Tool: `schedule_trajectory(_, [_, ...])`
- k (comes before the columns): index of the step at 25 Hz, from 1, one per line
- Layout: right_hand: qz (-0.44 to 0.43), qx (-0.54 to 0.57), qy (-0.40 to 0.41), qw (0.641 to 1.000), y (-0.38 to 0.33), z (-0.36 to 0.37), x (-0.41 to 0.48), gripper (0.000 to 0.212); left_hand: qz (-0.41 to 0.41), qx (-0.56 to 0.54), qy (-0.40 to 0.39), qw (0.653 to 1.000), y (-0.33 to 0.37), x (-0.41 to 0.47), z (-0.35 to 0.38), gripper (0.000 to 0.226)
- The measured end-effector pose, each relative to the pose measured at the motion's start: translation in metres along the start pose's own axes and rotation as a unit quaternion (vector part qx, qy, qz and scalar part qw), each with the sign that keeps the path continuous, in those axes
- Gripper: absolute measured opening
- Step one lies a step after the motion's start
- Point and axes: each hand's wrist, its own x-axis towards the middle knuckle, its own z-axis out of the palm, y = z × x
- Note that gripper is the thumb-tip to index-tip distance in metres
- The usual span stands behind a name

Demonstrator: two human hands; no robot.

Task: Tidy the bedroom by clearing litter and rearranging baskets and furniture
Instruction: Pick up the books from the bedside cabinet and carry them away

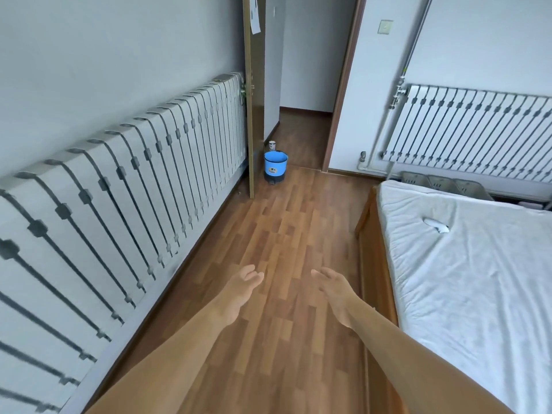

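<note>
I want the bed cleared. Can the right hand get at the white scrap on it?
Probably, with a step forward: the right hand is open and empty, the scrap lies bare on the bed farther ahead, and nothing stands between.

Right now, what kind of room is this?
Most likely a bedroom: a bed with a white sheet on a wooden frame, a long radiator along the wall, and an open door with a blue bin beside it.

Grey baskets (pixel 442 184) are hiding partly behind the bed (pixel 478 279), whose right side is running off the frame's edge.
</note>
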Motion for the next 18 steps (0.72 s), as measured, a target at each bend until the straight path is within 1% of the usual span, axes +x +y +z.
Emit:
schedule_trajectory(3, [0.011, 0.018, 0.008, 1.0, -0.019, -0.01, 0.04, 0.071, 0.0, 0.007, -0.025, 1.0, 0.018, 0.051, 0.002, 0.061])
schedule_trajectory(6, [-0.005, 0.017, 0.015, 1.0, -0.042, -0.022, 0.092, 0.073, 0.007, 0.009, -0.038, 0.999, 0.045, 0.107, 0.006, 0.061])
schedule_trajectory(9, [-0.012, 0.019, 0.025, 0.999, -0.077, -0.04, 0.155, 0.071, 0.012, 0.011, -0.036, 0.999, 0.086, 0.174, 0.013, 0.059])
schedule_trajectory(12, [-0.001, 0.022, 0.033, 0.999, -0.12, -0.06, 0.212, 0.074, 0.008, 0.013, -0.037, 0.999, 0.131, 0.235, 0.016, 0.059])
schedule_trajectory(14, [-0.01, 0.028, 0.034, 0.999, -0.146, -0.071, 0.24, 0.074, 0.021, 0.017, -0.037, 0.999, 0.156, 0.267, 0.016, 0.06])
schedule_trajectory(18, [0.002, 0.032, 0.032, 0.999, -0.19, -0.083, 0.295, 0.074, 0.025, 0.011, -0.038, 0.999, 0.199, 0.333, 0.012, 0.06])
